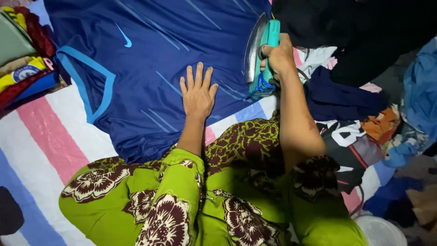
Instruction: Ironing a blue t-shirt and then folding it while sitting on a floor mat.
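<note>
The left hand (pixel 197 93) is lying spread flat on the blue shirt (pixel 154 59), tensioning it; the right hand (pixel 277 55) is gripping the iron (pixel 259 50), best glided steadily away from the fingers.

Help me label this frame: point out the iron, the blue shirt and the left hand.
iron (pixel 268 41), head view, on its teal handle.
blue shirt (pixel 150 54), head view, on its chest.
left hand (pixel 198 93), head view, on its back.

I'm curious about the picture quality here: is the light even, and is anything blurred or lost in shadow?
Head view: light falls brightest on the dark blue sports shirt and the left hand pressed flat on it; the right hand gripping the teal iron is sharp too. The black clothes pile at upper right sinks into shadow, and the frame's corners darken.
</note>
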